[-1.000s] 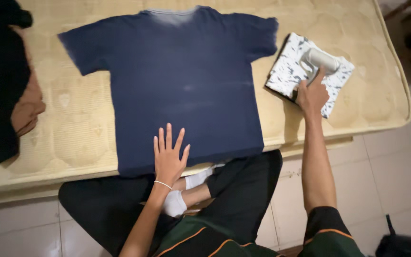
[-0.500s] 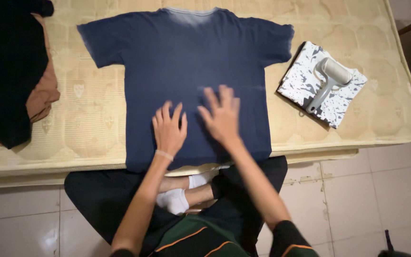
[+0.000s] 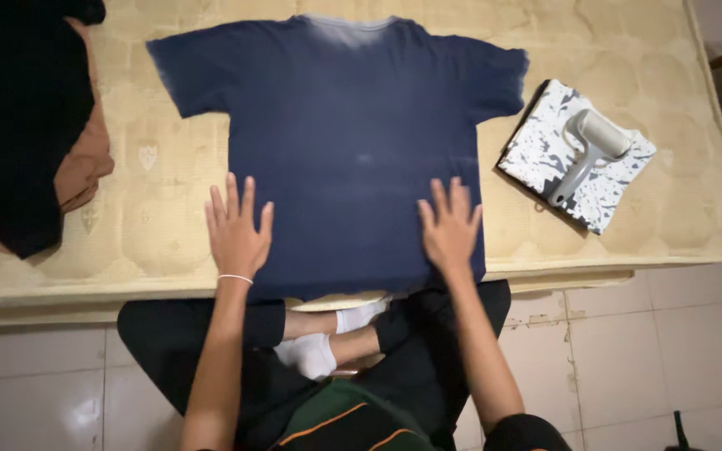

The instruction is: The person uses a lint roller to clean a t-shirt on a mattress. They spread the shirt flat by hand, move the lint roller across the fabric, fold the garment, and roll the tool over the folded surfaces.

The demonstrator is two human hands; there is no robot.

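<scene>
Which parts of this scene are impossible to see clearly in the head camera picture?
- Dark clothes pile, head view: cut off by the left edge; its pieces cannot be told apart.
- Navy T-shirt: collar top cut by the upper edge; hem hangs over the mattress edge.
- Folded speckled cloth: partly covered by the white handheld appliance.
- Left hand and right hand: palms hidden, pressed flat.

Shirt: a navy T-shirt (image 3: 353,142) lies flat on the mattress (image 3: 152,225), collar at 12 o'clock.
Left hand (image 3: 236,238): palm down at 7 o'clock, fingers spread across the hem's corner.
Right hand (image 3: 449,230): flat at 5 o'clock.
Steamer: a grey handheld steamer (image 3: 587,150) rests on folded patterned cloth (image 3: 536,142) at 3 o'clock.
Clothes: a dark pile (image 3: 18,125) at 9 o'clock.
</scene>
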